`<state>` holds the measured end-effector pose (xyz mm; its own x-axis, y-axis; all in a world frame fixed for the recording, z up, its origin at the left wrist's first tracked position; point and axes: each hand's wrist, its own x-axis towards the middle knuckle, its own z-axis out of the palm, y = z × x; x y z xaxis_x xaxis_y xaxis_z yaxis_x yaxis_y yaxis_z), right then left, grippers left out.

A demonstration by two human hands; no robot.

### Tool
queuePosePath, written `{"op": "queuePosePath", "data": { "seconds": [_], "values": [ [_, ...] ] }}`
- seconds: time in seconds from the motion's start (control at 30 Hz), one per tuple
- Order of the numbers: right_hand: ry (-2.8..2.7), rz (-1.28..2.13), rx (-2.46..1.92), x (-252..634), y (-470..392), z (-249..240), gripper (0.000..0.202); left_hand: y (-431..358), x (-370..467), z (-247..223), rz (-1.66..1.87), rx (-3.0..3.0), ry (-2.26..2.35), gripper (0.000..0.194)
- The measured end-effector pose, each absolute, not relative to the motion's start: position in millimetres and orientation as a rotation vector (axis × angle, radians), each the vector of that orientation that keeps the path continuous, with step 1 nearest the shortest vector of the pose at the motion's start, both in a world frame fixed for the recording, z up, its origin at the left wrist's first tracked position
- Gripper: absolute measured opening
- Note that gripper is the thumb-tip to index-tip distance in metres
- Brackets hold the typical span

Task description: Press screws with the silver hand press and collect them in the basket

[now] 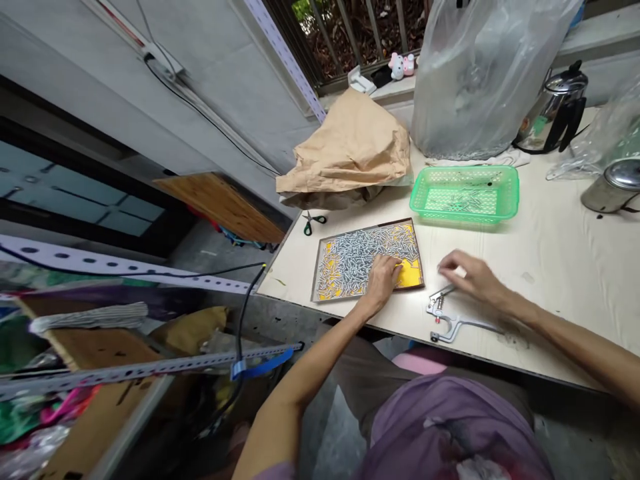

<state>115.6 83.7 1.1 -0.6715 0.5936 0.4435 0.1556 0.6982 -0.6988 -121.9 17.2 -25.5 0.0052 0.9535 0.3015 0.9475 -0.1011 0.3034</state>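
Observation:
A shallow tray (421,267) with a yellow bottom holds a heap of small silvery metal pieces (357,257), like pins or screws. My left hand (384,277) rests at the tray's near right part, fingertips drawn together among the pieces beside a bare yellow patch. What it pinches is too small to make out. To the right, my right hand (473,275) hovers over a silver hand-press tool (453,325) lying near the table's front edge. Its thumb and fingers are closed together, slightly blurred; anything between them is hidden.
A green plastic basket (465,217) with some metal pieces stands behind. Dark-handled scissors (313,222) lie left, near a brown paper bag (355,143). Along the back are a large plastic bag (480,87) and a glass pot (555,110); a metal canister (613,187) stands right.

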Motion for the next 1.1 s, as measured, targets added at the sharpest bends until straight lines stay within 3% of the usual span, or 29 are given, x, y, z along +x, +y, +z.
{"op": "queuePosePath", "data": {
  "seconds": [0.13, 0.27, 0.43, 0.57, 0.7, 0.87, 1.1],
  "values": [
    [-2.030, 0.589, -0.934, 126.1, 152.8, 29.9, 0.019, 33.2, -121.5, -32.3, 0.472, 2.130, 2.111, 0.006],
    [-2.036, 0.446, -1.036, 137.0, 186.1, 33.1, 0.036, 38.7, -119.4, -28.4, 0.382, 2.059, 2.108, 0.007],
    [-2.291, 0.565, -0.830, 146.5, 125.9, 19.5, 0.022, 40.9, -120.7, -21.3, 0.130, 2.086, 2.129, 0.011],
    [-2.532, 0.655, -0.669, 157.9, 56.6, 5.4, 0.029, 41.3, -121.5, -19.0, 0.031, 2.156, 2.064, 0.017],
    [-2.669, 0.596, -0.737, 172.1, 18.6, -7.1, 0.033, 38.9, -116.8, -10.8, 0.150, 2.112, 2.072, 0.017],
    [-2.699, 0.544, -0.831, 183.6, 4.5, -15.6, 0.021, 5.2, -88.7, 5.2, 0.533, 1.676, 1.867, 0.011],
    [-2.768, 0.468, -0.919, 181.8, -0.8, -19.3, 0.024, -48.2, -53.9, -0.8, 0.516, 0.853, 1.614, 0.042]
  ]
}}
